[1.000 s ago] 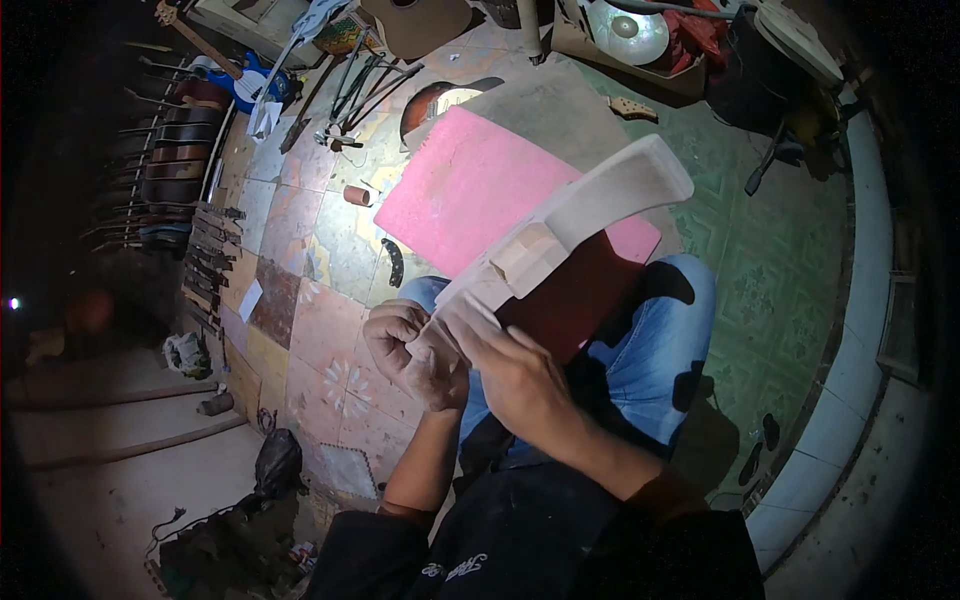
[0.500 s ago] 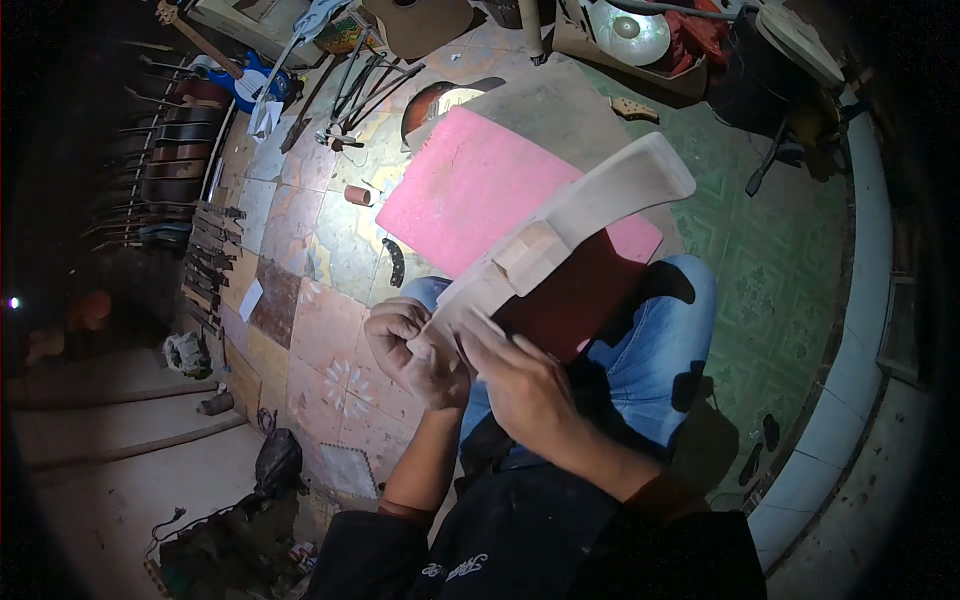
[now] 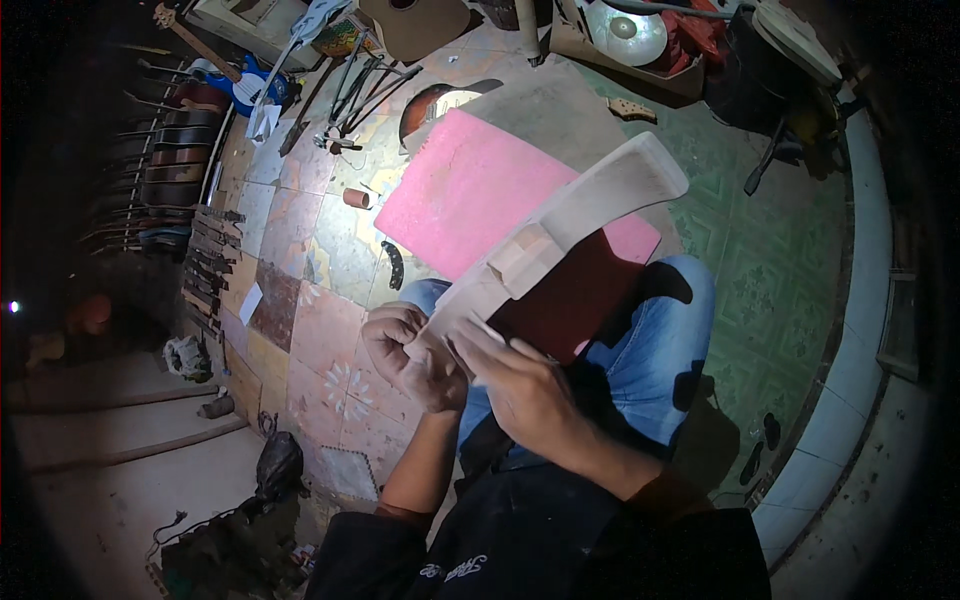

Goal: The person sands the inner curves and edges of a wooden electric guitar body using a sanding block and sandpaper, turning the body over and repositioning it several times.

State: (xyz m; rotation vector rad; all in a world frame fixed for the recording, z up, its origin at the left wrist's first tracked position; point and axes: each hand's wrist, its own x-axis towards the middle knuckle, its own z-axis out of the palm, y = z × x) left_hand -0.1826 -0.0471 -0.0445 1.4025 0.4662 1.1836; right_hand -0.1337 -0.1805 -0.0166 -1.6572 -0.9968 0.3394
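Note:
A pale, unpainted guitar body (image 3: 625, 185), dusty white with a curved horn and a squarish bare-wood recess, stands nearly edge-on above my lap. My left hand (image 3: 415, 360) is closed round its near-left end, the fingers curled and whitened with dust. Against the body's side lies my right hand (image 3: 525, 385), fingers together and pressing a thin pale flat piece (image 3: 488, 330) to the surface. Most of that piece is hidden under the fingers, so its kind is unclear. Beneath the body, a pink board (image 3: 470, 180) extends over my legs, partly in dark shadow.
Beyond the pink board are a grey sheet (image 3: 560, 110) and a sunburst guitar body (image 3: 425, 105). A brown cylinder (image 3: 356, 198) and a black curved strip (image 3: 392, 265) lie on the tiles. Guitar necks (image 3: 212, 255), a blue guitar (image 3: 248, 88) and racked guitars (image 3: 185, 155) line the left.
The guitar body has shifted very slightly left. My right hand has made a small movement along its side; my left hand keeps its hold.

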